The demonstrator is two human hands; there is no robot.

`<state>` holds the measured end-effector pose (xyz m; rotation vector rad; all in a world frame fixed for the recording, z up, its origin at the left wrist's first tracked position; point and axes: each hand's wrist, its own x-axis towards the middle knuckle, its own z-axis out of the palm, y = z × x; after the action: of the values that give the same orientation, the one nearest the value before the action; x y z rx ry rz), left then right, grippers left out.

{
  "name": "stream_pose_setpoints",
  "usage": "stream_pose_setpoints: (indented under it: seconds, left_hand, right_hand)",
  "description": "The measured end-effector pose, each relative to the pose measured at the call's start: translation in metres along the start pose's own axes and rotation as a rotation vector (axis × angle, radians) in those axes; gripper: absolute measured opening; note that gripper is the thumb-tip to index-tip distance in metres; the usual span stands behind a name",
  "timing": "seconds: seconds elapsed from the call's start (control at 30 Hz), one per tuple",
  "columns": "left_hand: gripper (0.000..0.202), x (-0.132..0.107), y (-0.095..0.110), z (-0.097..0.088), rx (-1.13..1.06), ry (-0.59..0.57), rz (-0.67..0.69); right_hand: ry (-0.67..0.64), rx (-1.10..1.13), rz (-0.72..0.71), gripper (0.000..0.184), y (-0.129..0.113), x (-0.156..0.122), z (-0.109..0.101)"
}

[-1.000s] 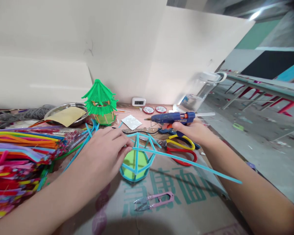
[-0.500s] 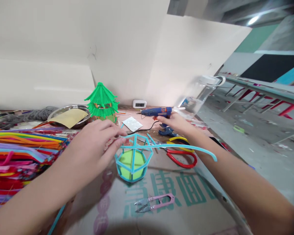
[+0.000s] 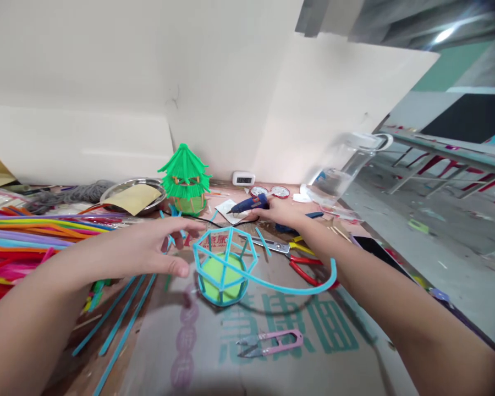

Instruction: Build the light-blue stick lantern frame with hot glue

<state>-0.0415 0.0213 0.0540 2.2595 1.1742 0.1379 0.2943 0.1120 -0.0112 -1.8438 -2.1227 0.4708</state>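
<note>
A light-blue pipe-cleaner frame (image 3: pixel 221 289) with a green round base stands on the cardboard sheet (image 3: pixel 181 352). One long blue strip (image 3: pixel 289 289) runs across its top and curls out to the right. Beside the frame's left edge my left hand (image 3: pixel 165 247) is open, thumb and fingers apart, with nothing between them. My right hand (image 3: pixel 282 212) grips a blue glue gun (image 3: pixel 251 204), its nozzle pointing left over a small white pad (image 3: pixel 230 212). The glue gun's handle is mostly hidden by the hand.
Pink thread snips (image 3: pixel 272 342) lie in front. Red-and-yellow-handled scissors (image 3: pixel 303 264) are under my right forearm. Bundled coloured pipe cleaners (image 3: pixel 20 242) fill the left side. Behind stand a green tree model (image 3: pixel 184 181), a metal bowl (image 3: pixel 160 199), a small clock (image 3: pixel 243 179) and a clear bottle (image 3: pixel 340 170).
My left hand has let go of the long blue strip and drawn back left. The strip's free end now sags and curls upward. The glue gun has moved down and left toward the white pad.
</note>
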Motion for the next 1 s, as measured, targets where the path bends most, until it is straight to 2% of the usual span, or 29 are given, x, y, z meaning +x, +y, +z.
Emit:
stream_pose_setpoints:
  seconds: [0.07, 0.13, 0.2, 0.27, 0.33, 0.4, 0.47, 0.53, 0.67, 0.8, 0.9, 1.0]
  left_hand:
    - [0.080, 0.001, -0.003, 0.001, -0.008, -0.081, -0.013]
    - [0.078, 0.005, -0.002, 0.006, -0.028, -0.117, -0.028]
    - [0.068, 0.012, 0.000, 0.012, -0.085, -0.145, -0.011]
    - [0.056, 0.018, -0.001, 0.019, -0.177, -0.166, 0.019]
    - [0.049, 0.023, -0.002, 0.024, -0.249, -0.172, 0.045]
    - [0.046, 0.025, -0.003, 0.027, -0.275, -0.167, 0.054]
    - [0.043, 0.024, -0.003, 0.028, -0.299, -0.175, 0.056]
    - [0.039, 0.021, -0.002, 0.026, -0.327, -0.192, 0.076]
    - [0.035, 0.015, -0.006, 0.022, -0.341, -0.164, 0.106]
    - [0.044, 0.013, -0.011, 0.022, -0.457, -0.164, 0.022]
    - [0.052, 0.014, -0.009, 0.025, -0.552, -0.125, 0.016]
    - [0.051, 0.015, -0.006, 0.026, -0.570, -0.143, 0.008]
  right_hand:
    - [-0.031, 0.000, -0.021, 0.041, 0.003, -0.002, -0.007]
    - [-0.077, 0.039, -0.069, 0.045, 0.012, -0.011, -0.023]
    - [-0.135, 0.183, -0.177, 0.052, 0.027, -0.027, -0.047]
    - [-0.140, 0.269, -0.206, 0.054, 0.040, -0.050, -0.075]
    - [-0.090, 0.240, -0.136, 0.047, 0.046, -0.078, -0.098]
    - [0.008, 0.171, -0.106, 0.038, 0.038, -0.108, -0.109]
    - [0.068, 0.157, -0.182, 0.032, 0.016, -0.137, -0.104]
    - [0.155, 0.097, -0.285, 0.027, -0.013, -0.162, -0.088]
    - [0.070, -0.117, -0.366, 0.025, -0.058, -0.188, -0.054]
    - [-0.008, -0.227, -0.345, 0.027, -0.068, -0.186, -0.045]
    - [-0.065, -0.194, -0.342, 0.019, -0.068, -0.180, -0.044]
    - [-0.070, -0.136, -0.369, 0.012, -0.070, -0.178, -0.041]
